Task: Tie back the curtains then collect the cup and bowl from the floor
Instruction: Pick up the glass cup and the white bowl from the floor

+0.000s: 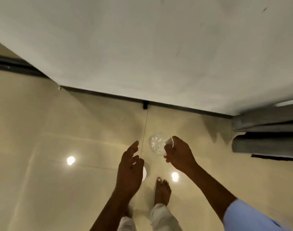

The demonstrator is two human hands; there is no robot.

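A clear cut-glass bowl [156, 144] is in front of my feet, and my right hand [179, 152] grips its right rim with the fingers closed. Whether the bowl rests on the floor or is lifted, I cannot tell. A white cup [145, 171] stands on the floor to the left of my bare right foot. It is mostly hidden behind my left hand [130, 169]. That hand hovers above the cup with its fingers apart and holds nothing. Grey curtain folds [265, 130] hang at the right edge.
A white wall [142, 47] with a dark skirting strip [159, 104] rises just ahead. The glossy beige tiled floor [59, 130] reflects two ceiling lights. My bare foot [162, 190] and light trouser legs are at the bottom.
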